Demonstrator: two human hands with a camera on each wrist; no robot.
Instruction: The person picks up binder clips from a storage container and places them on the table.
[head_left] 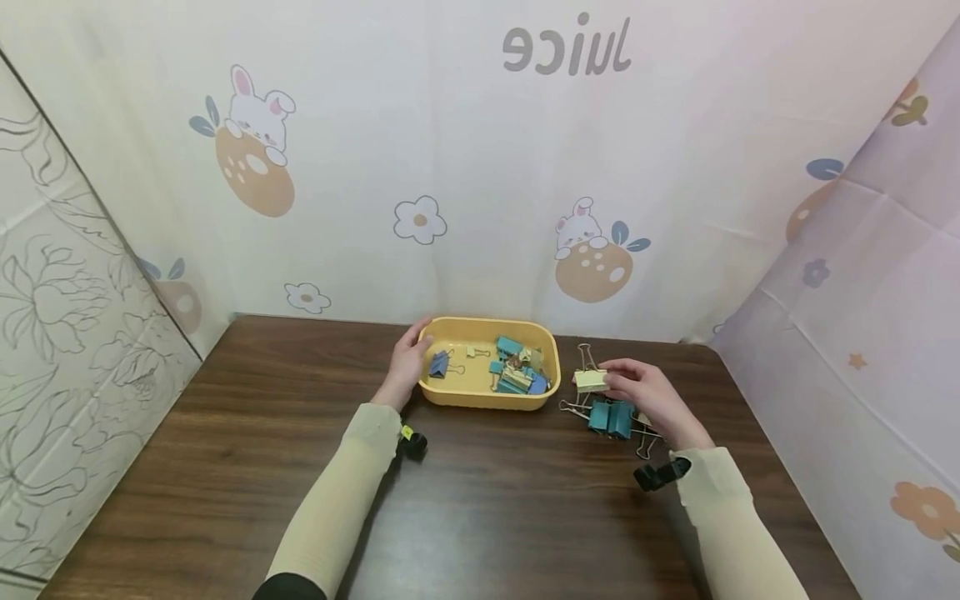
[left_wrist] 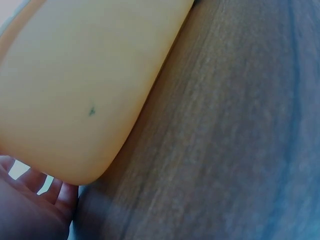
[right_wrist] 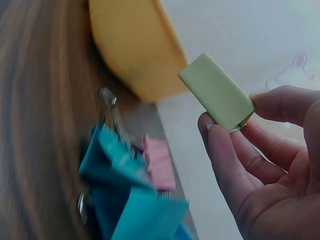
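Observation:
At the left end of a yellow plastic bin (head_left: 491,401), my left hand (head_left: 406,367) holds the rim, with the thumb over the edge and the fingers (left_wrist: 62,197) against the end wall. To the right of the bin, my right hand (head_left: 651,396) pinches a pale yellow binder clip (right_wrist: 217,92) by one end between thumb and fingertips. The clip is raised over a small pile of binder clips. Teal binder clips (head_left: 611,418) make up most of that pile, and a pink one (right_wrist: 159,162) shows in the right wrist view.
Inside the bin, a blue binder clip (head_left: 439,364) lies at the left and a small yellow one (head_left: 472,352) near the middle. Several teal, yellow and blue clips are heaped at its right end. A printed curtain (head_left: 480,167) hangs behind the dark wooden table (head_left: 480,500).

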